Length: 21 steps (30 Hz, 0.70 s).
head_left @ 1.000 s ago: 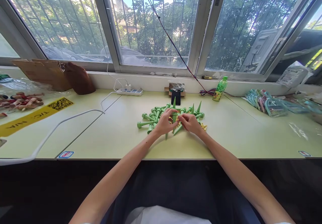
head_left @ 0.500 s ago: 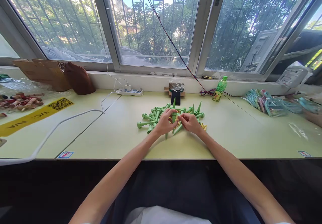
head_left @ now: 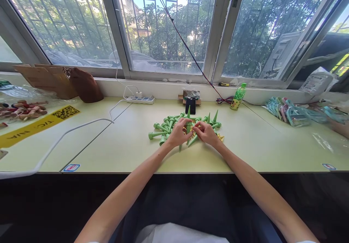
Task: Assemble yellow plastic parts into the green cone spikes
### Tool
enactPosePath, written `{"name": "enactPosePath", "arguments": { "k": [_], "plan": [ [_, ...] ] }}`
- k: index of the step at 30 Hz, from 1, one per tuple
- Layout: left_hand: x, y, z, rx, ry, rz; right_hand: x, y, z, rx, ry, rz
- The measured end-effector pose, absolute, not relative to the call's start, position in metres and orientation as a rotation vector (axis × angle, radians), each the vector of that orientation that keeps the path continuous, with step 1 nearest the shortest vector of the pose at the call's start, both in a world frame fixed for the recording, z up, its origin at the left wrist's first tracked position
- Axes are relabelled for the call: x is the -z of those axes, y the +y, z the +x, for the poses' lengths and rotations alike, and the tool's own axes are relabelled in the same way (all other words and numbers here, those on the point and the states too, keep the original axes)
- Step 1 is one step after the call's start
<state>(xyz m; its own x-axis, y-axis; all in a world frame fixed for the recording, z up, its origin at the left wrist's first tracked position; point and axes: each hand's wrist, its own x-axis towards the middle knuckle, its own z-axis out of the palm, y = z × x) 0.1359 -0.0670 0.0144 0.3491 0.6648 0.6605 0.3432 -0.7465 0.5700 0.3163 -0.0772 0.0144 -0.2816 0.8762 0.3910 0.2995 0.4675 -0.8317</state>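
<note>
Pale tabletop: left hand still holds the green spike.

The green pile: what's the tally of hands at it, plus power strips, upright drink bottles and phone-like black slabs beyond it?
Hands at the green pile: 2 (left hand, right hand)
Power strip: 1
Upright drink bottle: 1
Phone-like black slab: 1
Total: 5

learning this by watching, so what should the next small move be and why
Probably bring the right hand's fingers in against the green spike while the left hand steadies it. The left hand already grips the spike, and the right fingers are close beside it; whether they hold anything is too small to tell.
</note>
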Motion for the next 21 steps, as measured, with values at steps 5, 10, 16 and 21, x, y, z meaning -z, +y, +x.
{"name": "enactPosePath", "arguments": {
  "k": [5, 10, 16, 21],
  "plan": [
    [-0.0141, -0.0675, 0.1347, -1.329, 0.901, 2.313, -0.0129, -0.0756, 0.3163, -0.75, -1.84, -1.023],
    [-0.0139, -0.0665, 0.1356, -1.352, 0.895, 2.296, -0.0122, -0.0763, 0.3166, -0.752, -1.827, -1.02],
    [-0.0155, -0.0679, 0.1367, -1.365, 0.89, 2.294, -0.0121, -0.0763, 0.3164, -0.779, -1.839, -1.008],
    [-0.0162, -0.0675, 0.1362, -1.367, 0.897, 2.287, -0.0112, -0.0756, 0.3173, -0.773, -1.842, -1.008]
  ]
}}
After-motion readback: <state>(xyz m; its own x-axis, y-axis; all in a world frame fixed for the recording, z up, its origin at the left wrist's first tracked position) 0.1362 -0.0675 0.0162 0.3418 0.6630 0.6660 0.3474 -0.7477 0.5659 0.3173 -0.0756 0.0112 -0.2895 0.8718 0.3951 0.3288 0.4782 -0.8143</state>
